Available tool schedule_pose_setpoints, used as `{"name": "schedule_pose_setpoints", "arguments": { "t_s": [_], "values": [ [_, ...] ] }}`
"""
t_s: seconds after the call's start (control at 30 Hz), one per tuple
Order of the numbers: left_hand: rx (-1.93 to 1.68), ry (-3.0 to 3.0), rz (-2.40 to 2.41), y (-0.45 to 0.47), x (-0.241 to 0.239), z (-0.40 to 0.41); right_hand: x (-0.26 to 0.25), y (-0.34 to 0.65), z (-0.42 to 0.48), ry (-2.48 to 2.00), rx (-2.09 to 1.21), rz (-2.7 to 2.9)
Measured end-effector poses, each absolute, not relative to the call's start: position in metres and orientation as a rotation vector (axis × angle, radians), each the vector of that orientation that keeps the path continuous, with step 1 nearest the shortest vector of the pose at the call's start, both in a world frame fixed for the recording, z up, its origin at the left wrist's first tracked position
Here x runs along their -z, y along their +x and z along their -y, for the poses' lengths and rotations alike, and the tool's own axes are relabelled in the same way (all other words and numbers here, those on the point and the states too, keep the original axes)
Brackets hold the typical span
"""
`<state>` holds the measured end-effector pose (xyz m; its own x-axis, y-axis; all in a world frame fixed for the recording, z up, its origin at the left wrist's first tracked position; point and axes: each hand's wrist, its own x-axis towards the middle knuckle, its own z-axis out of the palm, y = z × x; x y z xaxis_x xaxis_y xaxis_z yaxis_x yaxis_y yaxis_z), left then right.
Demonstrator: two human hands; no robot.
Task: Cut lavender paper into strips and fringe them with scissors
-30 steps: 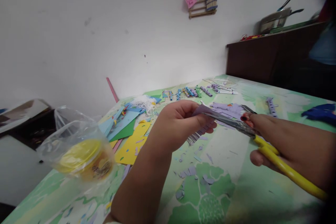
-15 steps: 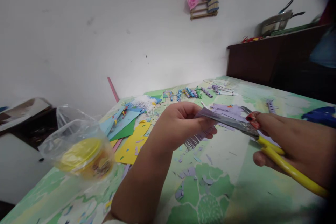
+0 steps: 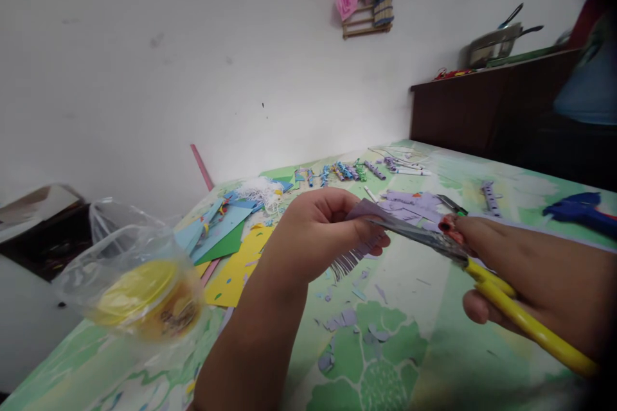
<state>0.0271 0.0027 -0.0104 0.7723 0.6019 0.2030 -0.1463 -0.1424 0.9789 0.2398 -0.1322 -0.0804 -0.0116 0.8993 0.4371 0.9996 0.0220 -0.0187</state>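
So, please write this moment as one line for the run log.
left hand: holds fringed purple paper; right hand: holds yellow-handled scissors; blades: at the paper; table: purple scraps

Purple paper [image 3: 362, 209], yellow-handled scissors [image 3: 504, 304]; green-flowered tablecloth [image 3: 450, 334]

Head-worn view; forward, downward; hands [image 3: 322, 228] near

1. purple paper strip [image 3: 364, 208]: held up off flat, skinny cut fringe dangling from its lower side
2. yellow-handled scissors [image 3: 477, 270]: tilted, metal blades reaching up-left to the paper, handles lower right
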Motion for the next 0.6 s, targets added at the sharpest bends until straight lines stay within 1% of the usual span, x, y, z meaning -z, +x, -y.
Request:
{"name": "schedule_pose_setpoints", "arguments": {
  "t_s": [0.1,0.23,0.3,0.5,0.6],
  "values": [
    [-0.673,1.579,-0.369,0.025,0.008,-0.002,0.079,0.238,0.131,-1.966,0.476,1.966],
    [-0.695,1.557,-0.320,0.024,0.012,-0.004,0.076,0.235,0.124,-2.073,0.274,1.929],
    [-0.700,1.556,-0.323,0.024,0.013,-0.006,0.077,0.235,0.120,-2.099,0.222,1.905],
    [-0.655,1.501,-0.266,0.024,0.013,-0.008,0.077,0.240,0.121,-1.969,0.411,1.943],
    [-0.663,1.504,-0.244,0.027,0.015,-0.010,0.070,0.240,0.120,-1.992,0.417,1.877]
  ]
}}
